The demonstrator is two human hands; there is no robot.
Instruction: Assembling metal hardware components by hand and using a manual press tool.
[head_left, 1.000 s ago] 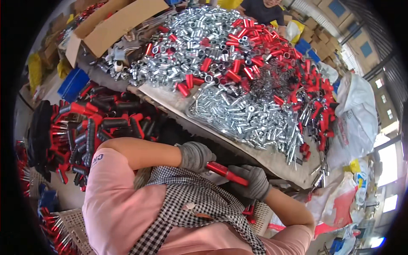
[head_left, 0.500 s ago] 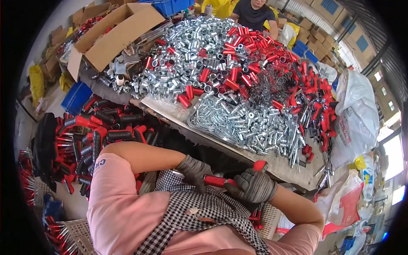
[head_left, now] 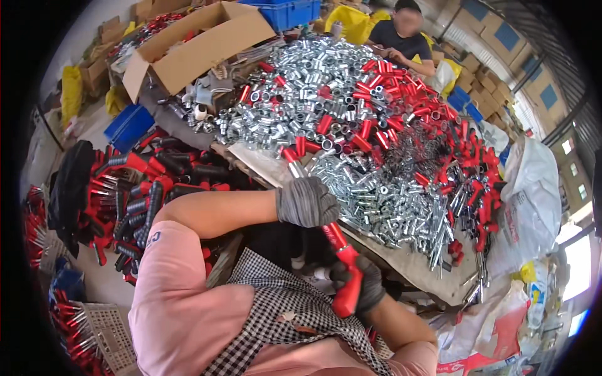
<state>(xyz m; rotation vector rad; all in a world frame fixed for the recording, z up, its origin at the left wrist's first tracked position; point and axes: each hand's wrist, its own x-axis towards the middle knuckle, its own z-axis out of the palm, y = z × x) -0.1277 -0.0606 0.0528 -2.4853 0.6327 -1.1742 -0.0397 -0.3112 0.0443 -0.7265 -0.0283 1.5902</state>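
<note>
My left hand [head_left: 307,202], in a grey knit glove, is closed around the middle of a hand tool with a red sleeve [head_left: 335,235] and a red angled grip [head_left: 348,293]. Beyond its knuckles a silver shaft [head_left: 296,168] points up to the left, over the table's edge near a loose red sleeve. My right hand [head_left: 365,283], gloved too, wraps the grip end close to my checked apron. Part of its fingers is hidden behind the red grip.
A table [head_left: 433,282] ahead bears heaped silver collars [head_left: 288,81], red sleeves [head_left: 401,88], springs [head_left: 411,150] and pins [head_left: 364,188]. Black-and-red handles [head_left: 150,200] are piled at left. A cardboard box [head_left: 207,47] stands far left; a person [head_left: 404,44] sits across the table.
The tool has swung from lying across my apron to a steep slant. My left hand has risen toward the table and my right hand has dropped slightly. The view has shifted.
</note>
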